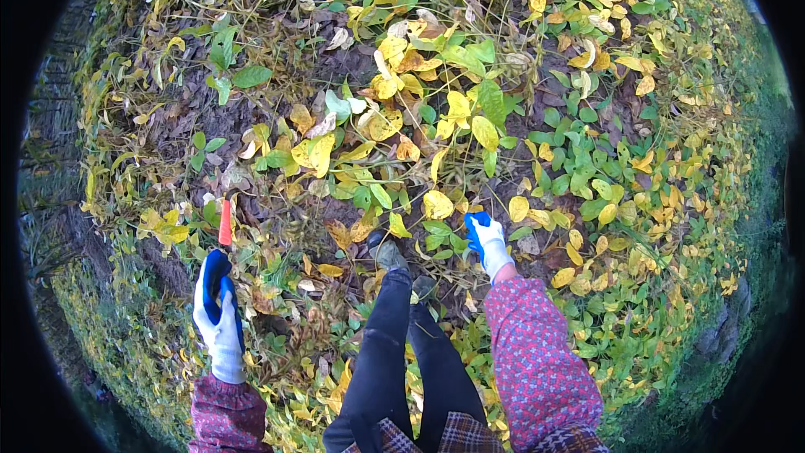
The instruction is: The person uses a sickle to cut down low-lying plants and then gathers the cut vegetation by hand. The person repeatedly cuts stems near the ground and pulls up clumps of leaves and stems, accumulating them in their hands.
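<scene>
My left hand, in a white knit glove with blue coating, is at the lower left, its fingers curved and apart with nothing seen between them. Just beyond its fingertips is a tool's orange handle, not touching the hand; a dark part at its far end is mostly lost among the leaves. My right hand, gloved alike, is right of centre at the low bean-like plants, fingers curled; whether it grips a stem is hidden. Yellow and green leaves with dry stems surround both hands.
My boot stands among stems and fallen leaves between my hands, with the other foot partly covered by plants. Dark soil shows between the plants ahead. Denser green leaves grow at the right, and a grey rock-like shape lies at the far right.
</scene>
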